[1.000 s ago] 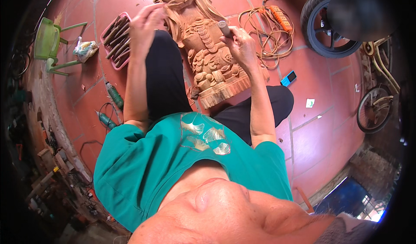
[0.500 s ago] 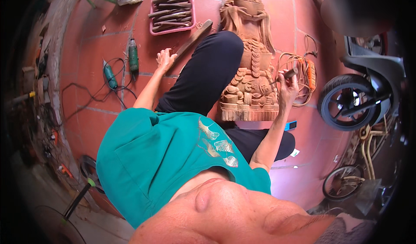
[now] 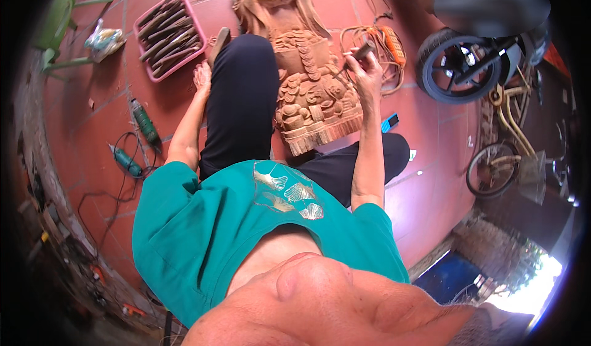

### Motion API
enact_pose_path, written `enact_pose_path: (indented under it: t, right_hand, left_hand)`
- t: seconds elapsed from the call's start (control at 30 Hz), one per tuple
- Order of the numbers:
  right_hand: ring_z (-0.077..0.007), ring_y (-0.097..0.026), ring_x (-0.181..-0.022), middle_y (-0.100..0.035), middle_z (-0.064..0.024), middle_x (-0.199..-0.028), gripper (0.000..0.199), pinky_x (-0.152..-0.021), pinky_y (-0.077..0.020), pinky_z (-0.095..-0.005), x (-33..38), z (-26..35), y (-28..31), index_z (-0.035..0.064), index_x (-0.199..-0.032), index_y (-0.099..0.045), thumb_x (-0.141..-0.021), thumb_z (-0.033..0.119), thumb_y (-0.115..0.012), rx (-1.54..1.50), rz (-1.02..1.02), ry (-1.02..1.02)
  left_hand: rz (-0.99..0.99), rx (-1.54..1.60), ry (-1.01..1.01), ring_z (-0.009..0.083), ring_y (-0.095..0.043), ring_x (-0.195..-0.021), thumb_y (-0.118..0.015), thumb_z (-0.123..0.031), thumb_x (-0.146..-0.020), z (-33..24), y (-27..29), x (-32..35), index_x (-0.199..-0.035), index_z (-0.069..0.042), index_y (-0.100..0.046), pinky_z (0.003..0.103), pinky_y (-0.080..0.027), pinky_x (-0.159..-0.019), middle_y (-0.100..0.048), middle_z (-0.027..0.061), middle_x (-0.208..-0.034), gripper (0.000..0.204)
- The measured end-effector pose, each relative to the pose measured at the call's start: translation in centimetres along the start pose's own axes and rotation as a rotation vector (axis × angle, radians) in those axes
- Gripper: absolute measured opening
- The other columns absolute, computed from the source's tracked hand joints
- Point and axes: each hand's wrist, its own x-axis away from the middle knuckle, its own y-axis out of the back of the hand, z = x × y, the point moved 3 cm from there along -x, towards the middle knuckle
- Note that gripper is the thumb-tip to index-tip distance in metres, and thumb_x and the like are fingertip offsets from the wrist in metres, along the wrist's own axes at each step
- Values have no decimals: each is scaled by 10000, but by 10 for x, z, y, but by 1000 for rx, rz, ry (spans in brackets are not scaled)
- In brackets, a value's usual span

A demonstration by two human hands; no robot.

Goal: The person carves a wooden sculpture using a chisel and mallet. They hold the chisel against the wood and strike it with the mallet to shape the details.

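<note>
A carved wooden relief (image 3: pixel 308 69), with draped figures and rows of coin-like shapes, lies on the floor in front of me, its top cut off by the frame edge. My right hand (image 3: pixel 367 74) is closed round the dark handle of a chisel (image 3: pixel 363 51), whose thin shaft points left, low over the carving. Whether its tip touches the wood I cannot tell. Beside my raised knee, my left hand (image 3: pixel 202 78) is at the near end of a wooden stick (image 3: pixel 219 43), seemingly gripping it. My knee partly hides the stick.
A pink tray (image 3: pixel 204 37) holds several dark-handled tools. Two green power tools (image 3: pixel 144 122) with cords lie at left, near a green stool (image 3: pixel 58 20) and a plastic bag (image 3: pixel 104 41). Right are an orange power strip (image 3: pixel 393 43), a blue phone (image 3: pixel 389 123), a motorbike wheel (image 3: pixel 458 63) and a bicycle (image 3: pixel 492 169).
My view has turned, so the carving, tray and tools appear shifted left and tilted. My right hand still holds the chisel over the carving; the left stays by the stick.
</note>
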Motion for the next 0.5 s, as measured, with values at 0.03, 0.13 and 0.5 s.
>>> enact_pose_path:
  t: [0.03,0.13,0.5]
  right_hand:
    - [-107,-649,-896,-690,-33,-956,206,-783,-528,-260,7,5,6,16,-1094,-629,-899,56,-679,-7,-28,-18]
    - [-108,-651,-879,-692,-41,-955,206,-775,-523,-251,12,13,8,19,-1090,-630,-894,53,-683,-29,-49,-43]
    - [-106,-633,-822,-676,-37,-922,165,-729,-517,-251,-6,18,-7,21,-1017,-638,-878,87,-698,-92,-74,-28]
  left_hand:
    - [73,30,27,421,-638,-950,-363,-268,-1004,-21,2,-2,-1204,-122,-522,521,-548,-786,-606,224,-1072,294]
    - [156,183,24,381,-625,-938,-392,-277,-991,-37,21,-8,-1183,-107,-534,494,-536,-780,-606,198,-1051,292]
    - [369,1009,-53,234,-577,-893,-498,-308,-947,-54,147,54,-1104,-52,-580,392,-494,-761,-605,102,-975,312]
